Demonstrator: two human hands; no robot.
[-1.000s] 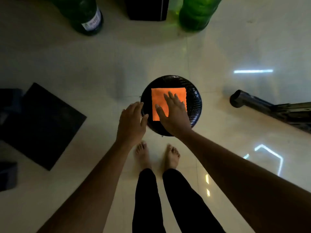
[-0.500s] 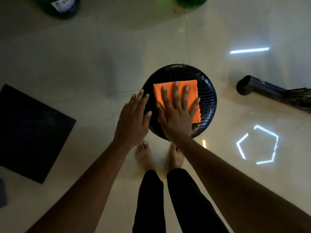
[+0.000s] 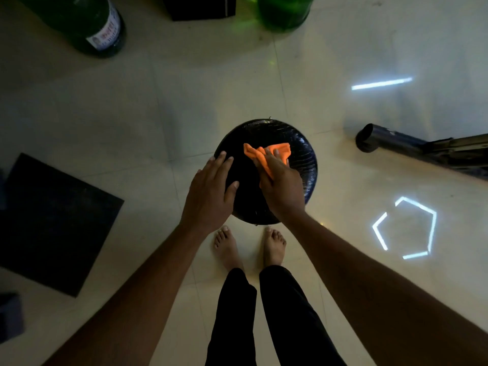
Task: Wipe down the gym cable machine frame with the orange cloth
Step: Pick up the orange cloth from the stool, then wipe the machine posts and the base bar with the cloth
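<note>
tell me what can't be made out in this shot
All in the head view:
- Orange cloth: its near part hidden under the right hand.
- Black round seat: whatever supports it is hidden by the seat itself.
- Green bottle: upper part cut off by the top edge; label print too small.
- Dark metal tube: cut off at the right edge.

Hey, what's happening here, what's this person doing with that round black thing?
A person stands barefoot over a round black padded seat, seen from above. Their right hand grips a bunched orange cloth on top of the seat, while the left hand rests flat on the seat's left edge. A dark metal tube lies on the tiled floor to the right, and green bottles stand further away.
</note>
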